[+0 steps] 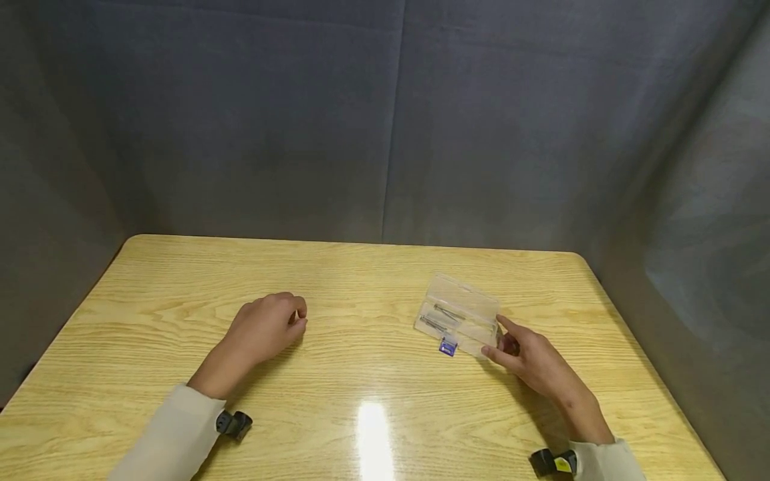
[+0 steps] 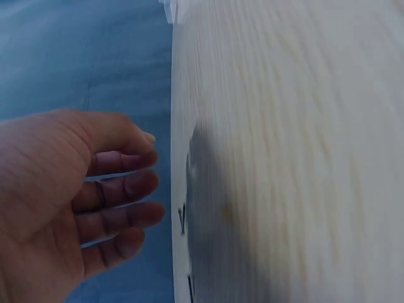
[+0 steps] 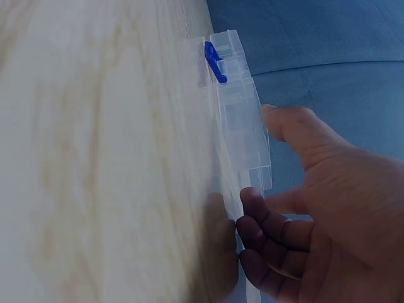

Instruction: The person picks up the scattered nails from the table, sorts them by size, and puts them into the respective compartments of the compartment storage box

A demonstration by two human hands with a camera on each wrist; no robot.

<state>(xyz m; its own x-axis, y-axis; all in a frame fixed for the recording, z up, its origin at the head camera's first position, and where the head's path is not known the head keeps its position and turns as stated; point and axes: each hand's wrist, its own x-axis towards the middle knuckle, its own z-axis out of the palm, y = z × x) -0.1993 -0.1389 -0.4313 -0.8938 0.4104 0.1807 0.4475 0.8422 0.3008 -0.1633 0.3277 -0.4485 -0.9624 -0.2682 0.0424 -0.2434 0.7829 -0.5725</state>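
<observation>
A clear plastic compartment box lies on the right half of the table, its lid raised away from me. Thin metal screws or bolts lie in its compartments. A blue latch hangs at its near edge. With thumb and index finger, my right hand holds the box's right end; the other fingers curl loosely beside it. Seen from the right wrist, the thumb is at the box's edge and part of the index finger is hidden. My left hand hovers over the table's left half, fingers loosely bent, holding nothing.
The wooden table has rounded far corners. Grey cloth hangs behind it and at both sides. Black cameras are strapped at both wrists, below light sleeves. A bright reflection shines on the near middle of the tabletop.
</observation>
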